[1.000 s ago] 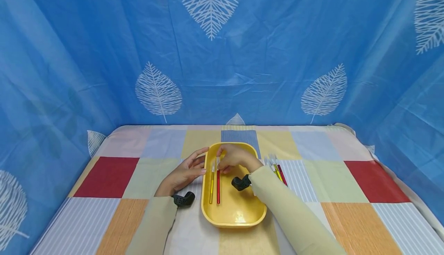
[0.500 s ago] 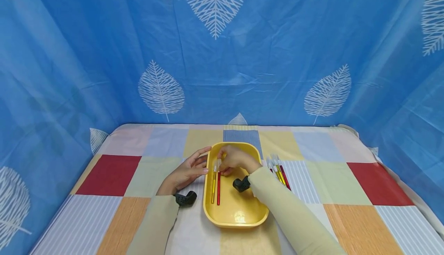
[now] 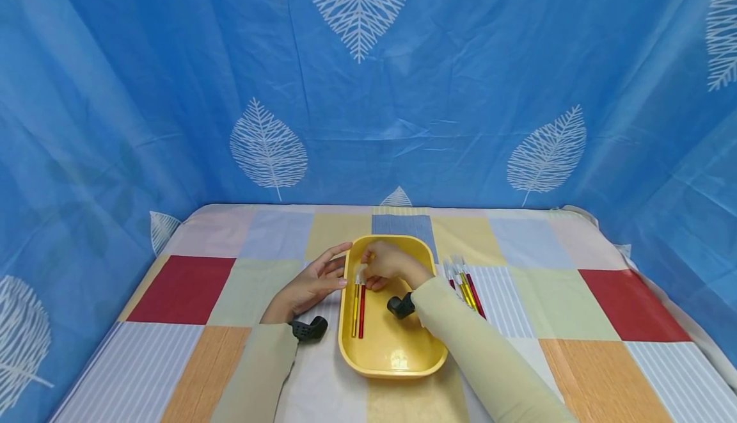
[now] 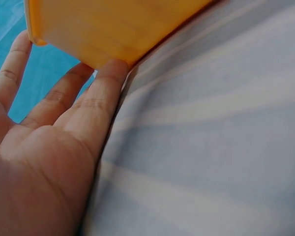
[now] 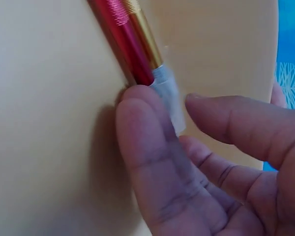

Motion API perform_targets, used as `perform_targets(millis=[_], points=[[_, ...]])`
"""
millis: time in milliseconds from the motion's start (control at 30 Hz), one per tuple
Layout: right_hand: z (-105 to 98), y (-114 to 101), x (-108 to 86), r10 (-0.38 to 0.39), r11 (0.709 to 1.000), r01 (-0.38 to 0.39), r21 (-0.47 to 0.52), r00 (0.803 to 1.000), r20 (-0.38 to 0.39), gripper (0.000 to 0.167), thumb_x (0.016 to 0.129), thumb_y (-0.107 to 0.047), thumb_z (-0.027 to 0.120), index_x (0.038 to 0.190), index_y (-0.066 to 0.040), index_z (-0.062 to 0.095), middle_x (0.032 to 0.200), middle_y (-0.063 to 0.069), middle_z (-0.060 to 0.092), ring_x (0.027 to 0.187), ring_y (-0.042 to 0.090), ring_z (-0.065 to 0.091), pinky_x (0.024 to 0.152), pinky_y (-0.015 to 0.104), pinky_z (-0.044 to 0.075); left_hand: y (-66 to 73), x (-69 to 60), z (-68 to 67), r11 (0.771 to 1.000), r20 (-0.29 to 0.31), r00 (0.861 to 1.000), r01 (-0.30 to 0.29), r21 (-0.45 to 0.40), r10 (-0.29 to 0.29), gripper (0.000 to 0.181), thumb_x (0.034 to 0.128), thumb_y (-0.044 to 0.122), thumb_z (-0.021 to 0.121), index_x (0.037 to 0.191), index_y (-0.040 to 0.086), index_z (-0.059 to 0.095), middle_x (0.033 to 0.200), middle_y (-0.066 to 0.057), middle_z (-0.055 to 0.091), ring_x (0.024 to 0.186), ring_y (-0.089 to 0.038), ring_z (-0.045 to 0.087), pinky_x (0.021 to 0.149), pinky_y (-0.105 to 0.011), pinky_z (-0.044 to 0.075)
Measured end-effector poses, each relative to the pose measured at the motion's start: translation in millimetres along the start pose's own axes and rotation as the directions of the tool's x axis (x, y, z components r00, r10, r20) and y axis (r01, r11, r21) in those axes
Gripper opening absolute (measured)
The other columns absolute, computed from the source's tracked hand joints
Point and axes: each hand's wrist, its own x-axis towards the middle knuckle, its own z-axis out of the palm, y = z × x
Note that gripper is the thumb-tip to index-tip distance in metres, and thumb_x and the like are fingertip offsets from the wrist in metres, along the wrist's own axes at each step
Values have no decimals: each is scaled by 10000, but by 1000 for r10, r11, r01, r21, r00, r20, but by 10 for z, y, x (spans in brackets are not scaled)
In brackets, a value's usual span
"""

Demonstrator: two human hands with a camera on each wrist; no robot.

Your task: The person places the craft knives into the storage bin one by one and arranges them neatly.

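Two pen-like tools [image 3: 361, 313]: red and gold, side by side in yellow tray [image 3: 403, 349]
Right hand [image 3: 387, 262]: fingers against pale tool ends, thumb apart
Left hand [image 3: 309, 287]: fingers spread, touching tray's outer wall

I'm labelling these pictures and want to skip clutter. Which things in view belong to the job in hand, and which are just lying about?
Part of the job, it seems:
yellow tray, touched by the left hand
red stick and gold stick inside, at the right hand
probably the stick pile beside the tray

Just around:
blue curtain
patchwork cloth
black wrist cameras
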Motion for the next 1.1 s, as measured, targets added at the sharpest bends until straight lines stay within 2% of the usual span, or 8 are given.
perform_targets(millis=[200,500,633,733,933,1100], points=[[-34,-34,-49,-5,999,5,-35,1000,8,201,1080,-38,626,1254,54,587,812,136,691,631,173,698,668,327,659,16,3,6,1000,1,1000,-4,3,4,841,1019,-43,624,1729,59,184,1749,-277,223,1607,-464,263,1165,-351,492],[-82,-62,-161,-53,992,53,-112,999,2,220,1097,-63,609,1283,54,594,820,125,692,657,181,708,667,317,645,19,-9,0,1000,13,1000,-11,21,10,845,1026,-13,635,1729,57,172,1747,-283,224,1603,-470,268,1169,-353,488],[-122,-46,-221,-100,990,100,-97,995,0,228,1097,-68,611,1291,51,607,879,123,687,703,191,711,677,314,636,8,-14,-8,1000,18,1000,-12,23,11,852,1028,9,648,1730,56,166,1745,-286,227,1599,-469,279,1179,-368,481],[-172,-24,-290,-143,989,143,-42,990,5,261,1095,-70,615,1318,66,611,924,139,696,762,223,723,720,350,653,-1,-15,-18,1000,25,1000,-15,23,15,860,1031,26,661,1730,58,161,1746,-284,228,1598,-465,284,1181,-373,479],[-283,-11,-473,-251,968,251,12,968,0,318,1081,-101,645,1350,68,634,1020,177,731,901,368,768,803,447,674,-13,-11,-34,1000,31,999,-21,22,20,866,1038,42,672,1731,56,153,1745,-284,230,1595,-463,293,1175,-366,484],[-345,14,-620,-378,926,378,7,926,-4,331,1089,-93,620,1366,88,632,1106,253,738,990,436,753,853,436,664,-1,-15,-25,1000,24,1000,-14,16,14,858,1037,31,665,1729,51,158,1744,-287,232,1594,-457,300,1178,-366,481]])
